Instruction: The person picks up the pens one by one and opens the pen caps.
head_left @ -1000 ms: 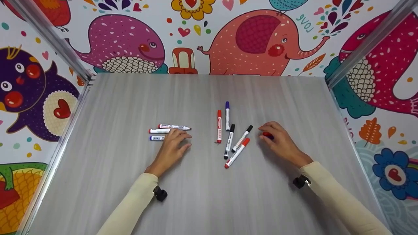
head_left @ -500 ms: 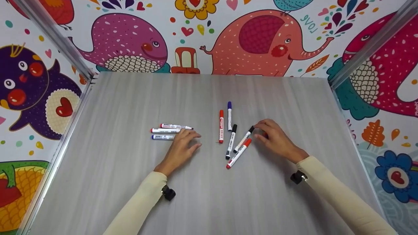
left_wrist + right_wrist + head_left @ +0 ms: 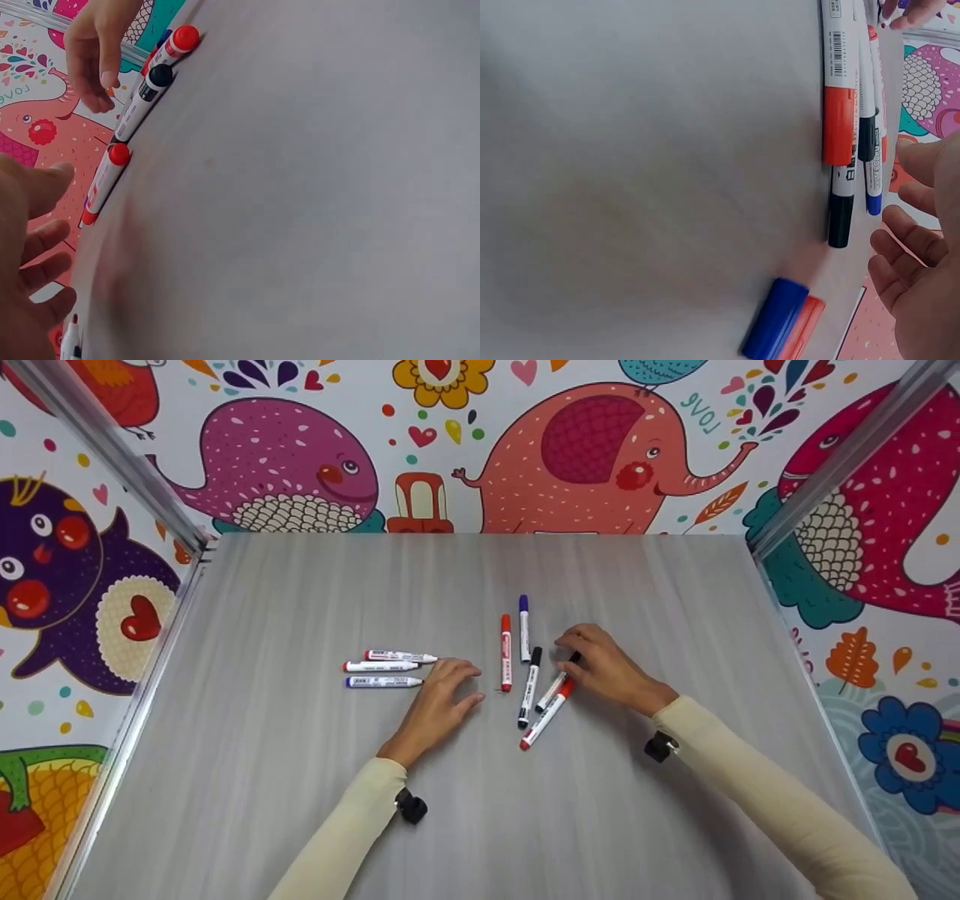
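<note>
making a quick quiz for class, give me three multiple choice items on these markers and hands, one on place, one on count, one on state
1. Where is the right hand?
A. at the black-capped marker in the right cluster
B. on the left group
C. off the table

2. How many markers lie in the left group?
A. one
B. three
C. six

3. How is the left hand?
A. gripping a marker
B. fisted
C. fingers spread, holding nothing

Key: 1 A, its fingers reach that marker's cap; 2 B, three lie side by side; 3 C, the head view shows spread, empty fingers.
</note>
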The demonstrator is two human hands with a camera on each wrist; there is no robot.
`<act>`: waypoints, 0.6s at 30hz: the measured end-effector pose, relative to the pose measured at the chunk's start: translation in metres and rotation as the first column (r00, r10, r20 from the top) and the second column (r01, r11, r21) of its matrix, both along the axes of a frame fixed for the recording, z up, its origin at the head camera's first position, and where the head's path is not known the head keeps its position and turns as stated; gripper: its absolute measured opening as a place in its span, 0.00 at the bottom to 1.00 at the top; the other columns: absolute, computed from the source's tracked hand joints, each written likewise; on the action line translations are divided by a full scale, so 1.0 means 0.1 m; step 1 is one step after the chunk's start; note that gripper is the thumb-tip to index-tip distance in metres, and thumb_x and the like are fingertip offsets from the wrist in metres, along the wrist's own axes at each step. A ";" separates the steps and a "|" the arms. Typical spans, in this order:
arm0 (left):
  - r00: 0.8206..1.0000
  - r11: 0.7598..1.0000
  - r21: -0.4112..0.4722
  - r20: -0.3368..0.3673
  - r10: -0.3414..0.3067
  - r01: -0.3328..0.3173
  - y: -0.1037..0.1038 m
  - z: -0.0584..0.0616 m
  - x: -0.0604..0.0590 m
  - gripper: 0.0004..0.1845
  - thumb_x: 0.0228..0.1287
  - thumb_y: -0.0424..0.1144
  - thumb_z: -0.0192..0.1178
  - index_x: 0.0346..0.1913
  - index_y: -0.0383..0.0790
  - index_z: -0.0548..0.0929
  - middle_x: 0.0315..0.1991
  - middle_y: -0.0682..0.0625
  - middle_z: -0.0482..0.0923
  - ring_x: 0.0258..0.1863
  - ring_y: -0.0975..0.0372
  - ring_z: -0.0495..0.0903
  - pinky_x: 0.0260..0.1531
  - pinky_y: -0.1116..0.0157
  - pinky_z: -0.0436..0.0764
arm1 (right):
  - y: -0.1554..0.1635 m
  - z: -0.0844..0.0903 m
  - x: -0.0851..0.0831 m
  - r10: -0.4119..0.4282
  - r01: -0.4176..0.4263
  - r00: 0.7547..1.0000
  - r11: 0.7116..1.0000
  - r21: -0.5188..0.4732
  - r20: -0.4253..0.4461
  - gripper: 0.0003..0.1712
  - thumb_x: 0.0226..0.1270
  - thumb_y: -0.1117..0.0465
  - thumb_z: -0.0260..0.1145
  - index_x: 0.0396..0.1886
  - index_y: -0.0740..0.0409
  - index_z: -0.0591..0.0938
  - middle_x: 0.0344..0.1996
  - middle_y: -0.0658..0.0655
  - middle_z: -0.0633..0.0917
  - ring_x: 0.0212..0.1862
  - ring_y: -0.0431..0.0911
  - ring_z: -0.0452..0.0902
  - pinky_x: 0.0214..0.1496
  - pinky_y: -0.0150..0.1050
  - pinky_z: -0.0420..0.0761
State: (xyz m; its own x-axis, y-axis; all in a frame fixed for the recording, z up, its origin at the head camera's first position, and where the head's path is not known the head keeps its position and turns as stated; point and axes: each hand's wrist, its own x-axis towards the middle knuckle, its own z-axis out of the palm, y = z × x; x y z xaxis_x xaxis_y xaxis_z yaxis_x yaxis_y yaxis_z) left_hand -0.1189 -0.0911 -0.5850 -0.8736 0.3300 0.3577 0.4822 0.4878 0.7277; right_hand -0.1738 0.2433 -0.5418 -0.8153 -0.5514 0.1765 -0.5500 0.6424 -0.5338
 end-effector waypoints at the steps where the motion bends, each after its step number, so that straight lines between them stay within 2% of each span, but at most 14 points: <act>1: 1.000 1.000 0.005 -0.004 0.001 -0.001 0.01 -0.01 0.00 0.19 0.68 0.33 0.77 0.59 0.32 0.88 0.59 0.44 0.85 0.62 0.50 0.79 0.66 0.49 0.79 | -0.04 0.01 -0.02 0.006 -0.006 1.000 1.000 -0.002 0.003 0.22 0.75 0.65 0.77 0.63 0.70 0.85 0.59 0.65 0.83 0.62 0.58 0.77 0.68 0.55 0.79; 2: 1.000 1.000 -0.002 0.000 0.005 -0.005 0.02 0.00 0.00 0.19 0.68 0.33 0.77 0.59 0.32 0.88 0.59 0.44 0.84 0.63 0.50 0.79 0.67 0.50 0.78 | -0.07 0.01 -0.05 0.012 -0.012 1.000 1.000 -0.005 -0.002 0.22 0.75 0.65 0.77 0.63 0.70 0.85 0.59 0.65 0.83 0.62 0.58 0.77 0.68 0.55 0.79; 3: 1.000 1.000 -0.010 0.017 0.008 -0.008 0.04 0.07 0.02 0.20 0.68 0.32 0.77 0.60 0.31 0.88 0.60 0.43 0.84 0.64 0.49 0.79 0.68 0.48 0.78 | -0.10 0.01 -0.08 0.016 -0.016 1.000 1.000 -0.008 -0.001 0.22 0.75 0.65 0.77 0.63 0.71 0.85 0.60 0.65 0.83 0.63 0.58 0.77 0.68 0.56 0.79; 6: 0.999 0.999 -0.036 0.033 0.006 -0.004 0.10 0.11 0.02 0.21 0.69 0.32 0.76 0.62 0.30 0.87 0.62 0.42 0.83 0.67 0.48 0.78 0.70 0.47 0.77 | -0.17 0.01 -0.14 0.014 -0.013 1.000 1.000 -0.014 0.020 0.23 0.76 0.64 0.76 0.64 0.71 0.85 0.60 0.65 0.82 0.64 0.59 0.76 0.69 0.56 0.78; 7: 1.000 1.000 -0.030 0.017 0.001 -0.001 0.11 0.05 -0.01 0.21 0.70 0.33 0.76 0.63 0.31 0.86 0.63 0.43 0.82 0.67 0.49 0.77 0.71 0.49 0.76 | -0.18 0.01 -0.16 0.011 -0.011 1.000 1.000 -0.019 0.026 0.23 0.76 0.64 0.76 0.64 0.70 0.84 0.61 0.65 0.82 0.64 0.59 0.76 0.69 0.57 0.78; 10: 1.000 1.000 -0.018 -0.007 -0.001 0.001 0.17 0.02 -0.05 0.23 0.68 0.31 0.77 0.63 0.30 0.86 0.64 0.42 0.81 0.68 0.50 0.76 0.72 0.50 0.76 | -0.21 0.00 -0.22 0.004 -0.003 0.999 0.999 -0.033 0.040 0.23 0.76 0.64 0.76 0.65 0.70 0.84 0.61 0.65 0.83 0.64 0.60 0.76 0.70 0.57 0.77; 13: 0.999 1.000 -0.013 -0.042 0.003 -0.003 0.22 -0.07 -0.10 0.26 0.67 0.32 0.78 0.66 0.31 0.84 0.65 0.43 0.80 0.69 0.50 0.74 0.73 0.53 0.74 | -0.24 -0.02 -0.26 0.003 -0.001 0.999 0.999 -0.039 0.051 0.23 0.77 0.62 0.75 0.65 0.70 0.84 0.61 0.65 0.82 0.64 0.59 0.76 0.70 0.57 0.77; 14: 1.000 1.000 -0.004 -0.024 0.004 -0.004 0.25 -0.05 -0.09 0.27 0.65 0.31 0.78 0.66 0.30 0.83 0.64 0.42 0.80 0.69 0.49 0.74 0.73 0.51 0.74 | -0.25 -0.03 -0.27 0.004 -0.002 0.998 0.999 -0.036 0.055 0.23 0.78 0.62 0.75 0.65 0.70 0.84 0.61 0.65 0.82 0.64 0.59 0.76 0.70 0.57 0.77; 17: 1.000 1.000 0.003 -0.026 0.004 -0.004 0.29 -0.10 -0.10 0.29 0.65 0.32 0.78 0.67 0.29 0.81 0.65 0.41 0.80 0.70 0.47 0.73 0.73 0.50 0.73 | -0.28 -0.05 -0.28 0.010 -0.008 0.997 1.000 -0.030 0.071 0.24 0.78 0.61 0.74 0.66 0.69 0.83 0.62 0.65 0.81 0.64 0.59 0.75 0.70 0.57 0.77; 18: 1.000 1.000 0.005 -0.012 0.005 -0.005 0.30 -0.07 -0.08 0.30 0.65 0.32 0.79 0.68 0.28 0.81 0.65 0.40 0.79 0.70 0.45 0.73 0.73 0.48 0.73 | -0.29 -0.06 -0.28 0.014 -0.012 0.997 0.999 -0.031 0.071 0.24 0.79 0.61 0.74 0.67 0.69 0.83 0.63 0.65 0.81 0.64 0.59 0.75 0.69 0.57 0.77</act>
State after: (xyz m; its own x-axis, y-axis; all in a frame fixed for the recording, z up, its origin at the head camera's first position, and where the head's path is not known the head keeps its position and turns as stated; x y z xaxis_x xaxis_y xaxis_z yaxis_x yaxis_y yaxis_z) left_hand -0.1270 -0.0606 -0.5923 -0.8708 0.3237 0.3700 0.4887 0.4870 0.7239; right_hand -0.2022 0.2141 -0.5476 -0.8191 -0.5576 0.1347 -0.5180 0.6182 -0.5911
